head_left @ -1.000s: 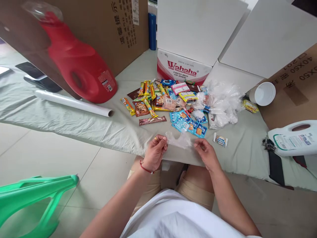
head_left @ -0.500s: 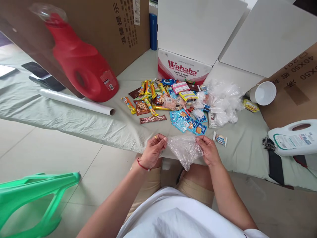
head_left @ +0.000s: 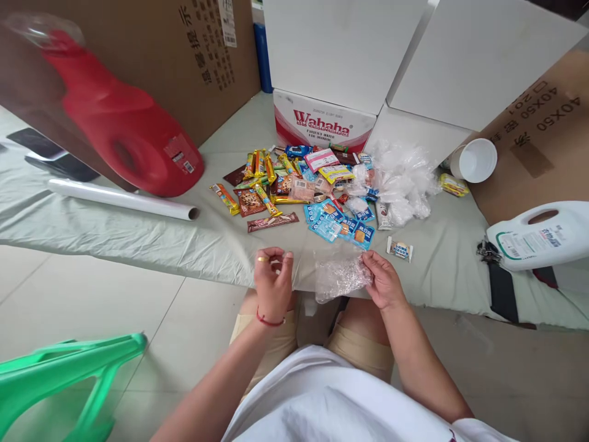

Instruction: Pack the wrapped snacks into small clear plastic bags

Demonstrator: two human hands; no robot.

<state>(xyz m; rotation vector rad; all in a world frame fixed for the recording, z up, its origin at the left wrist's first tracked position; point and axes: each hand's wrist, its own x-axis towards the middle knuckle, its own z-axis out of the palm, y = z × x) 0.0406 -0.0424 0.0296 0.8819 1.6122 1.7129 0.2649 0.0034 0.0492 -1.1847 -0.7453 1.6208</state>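
Note:
My right hand pinches a clear plastic bag by its right edge, and the bag hangs crinkled over the table's front edge. Apart from the bag, to its left, my left hand is raised with the fingers curled and the thumb separate, nothing between them. Beyond both hands lie blue snack packets, a brown wafer bar, yellow-wrapped bars and a cookie packet. A small white-wrapped snack rests just right of my right hand. Behind it is a heap of clear plastic bags.
A red jug and a white roll occupy the left side. The Wahaba-like printed carton stands behind the snacks. On the right are a white cup and a white detergent bottle. A green stool is at lower left.
My left hand has let go of the plastic bag and moved left, its fingers parting. The bag now hangs from my right hand alone. The view has shifted slightly.

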